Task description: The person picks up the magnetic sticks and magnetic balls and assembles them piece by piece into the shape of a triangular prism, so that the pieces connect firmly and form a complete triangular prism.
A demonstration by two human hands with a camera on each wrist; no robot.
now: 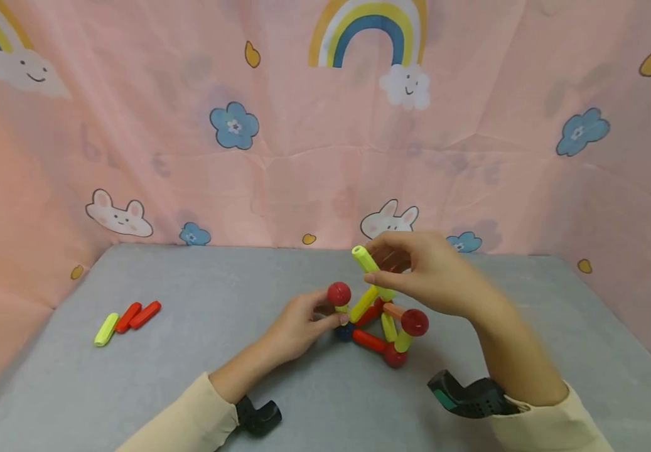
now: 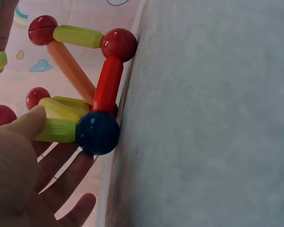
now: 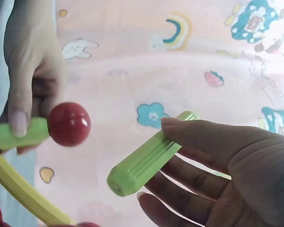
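Note:
A toy frame of rods and balls [image 1: 378,326] stands on the grey table [image 1: 218,376]. It has red balls, a dark blue ball [image 2: 97,133], and yellow-green, red and orange rods. My left hand [image 1: 302,323] pinches the short green upright rod [image 3: 19,135] under the red ball [image 1: 339,293] on top. My right hand [image 1: 421,273] holds a loose yellow-green rod [image 1: 371,269] [image 3: 149,156] tilted above the frame, thumb on top and fingers beneath. The rod's lower end is near the frame's top; I cannot tell if it touches.
Three spare rods lie together at the table's left: one yellow-green rod [image 1: 106,329] and two red rods [image 1: 137,316]. A pink cartoon-print cloth [image 1: 302,138] walls in the table at the back and sides.

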